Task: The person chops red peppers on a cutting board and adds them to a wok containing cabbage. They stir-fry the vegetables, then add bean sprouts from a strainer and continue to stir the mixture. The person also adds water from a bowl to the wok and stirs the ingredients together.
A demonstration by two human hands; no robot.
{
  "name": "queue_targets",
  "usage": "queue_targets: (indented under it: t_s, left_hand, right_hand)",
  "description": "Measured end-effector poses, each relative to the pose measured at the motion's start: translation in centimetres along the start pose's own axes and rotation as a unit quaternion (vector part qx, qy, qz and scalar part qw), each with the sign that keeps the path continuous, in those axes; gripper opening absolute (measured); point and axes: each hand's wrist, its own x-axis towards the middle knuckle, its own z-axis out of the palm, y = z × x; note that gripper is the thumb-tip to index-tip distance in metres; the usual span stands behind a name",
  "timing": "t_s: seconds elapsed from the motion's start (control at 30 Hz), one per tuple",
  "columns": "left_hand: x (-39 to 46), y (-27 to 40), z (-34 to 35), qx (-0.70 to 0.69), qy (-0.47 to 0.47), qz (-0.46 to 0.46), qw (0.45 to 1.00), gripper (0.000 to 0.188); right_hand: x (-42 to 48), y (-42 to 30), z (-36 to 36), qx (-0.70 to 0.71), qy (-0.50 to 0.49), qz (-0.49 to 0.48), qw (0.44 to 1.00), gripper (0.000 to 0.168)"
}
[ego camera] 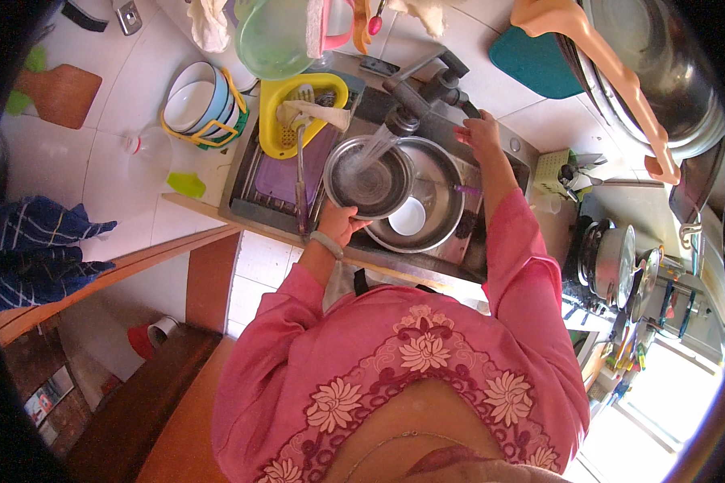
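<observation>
My left hand (336, 224) grips the near left rim of a round metal bowl (371, 208), thumb on the rim. Water sprays from the dark faucet head (403, 121) into this bowl, where some has pooled. Beneath it, a larger metal basin (438, 232) sits in the sink, with a small white bowl (407, 216) inside. My right hand (482, 136) is raised at the faucet's lever (470, 107), fingers apart; a fingertip seems to touch the lever. A purple handle (468, 189) shows at the basin's right edge.
Left of the bowl, a yellow strainer basket (266, 115) holds utensils above a purple board (293, 175). Stacked enamel bowls (187, 102) and a plastic bottle (148, 157) stand farther left. An orange rack (625, 72) overhangs the right side. Pots (613, 265) stand at far right.
</observation>
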Motion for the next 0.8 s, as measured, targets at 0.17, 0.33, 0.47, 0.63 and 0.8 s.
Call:
queue_targets:
  t_s: [0.17, 0.33, 0.47, 0.63, 0.8]
  left_hand:
    - [-0.2, 0.2, 0.1, 0.015, -0.010, 0.004, 1.000, 0.065]
    - [-1.8, 0.3, 1.8, 0.068, 0.024, 0.030, 0.997, 0.069]
    - [-4.2, -0.1, 3.9, 0.118, -0.034, 0.051, 0.991, 0.064]
    - [-9.9, -2.9, 8.5, 0.199, -0.042, 0.101, 0.974, 0.045]
    - [-17.0, -7.8, 17.5, 0.293, -0.146, 0.095, 0.940, 0.036]
  right_hand:
    - [-1.2, -0.5, 2.2, -0.001, 0.064, -0.003, 0.998, 0.073]
    - [-4.7, -0.1, 2.6, 0.150, -0.028, 0.020, 0.988, 0.059]
    - [-8.5, 4.6, -0.3, -0.191, -0.043, -0.213, 0.957, 0.062]
    - [-20.7, 7.4, -7.1, -0.262, -0.077, -0.135, 0.952, 0.069]
    - [-32.4, 11.4, -17.2, -0.014, -0.085, -0.122, 0.989, 0.058]
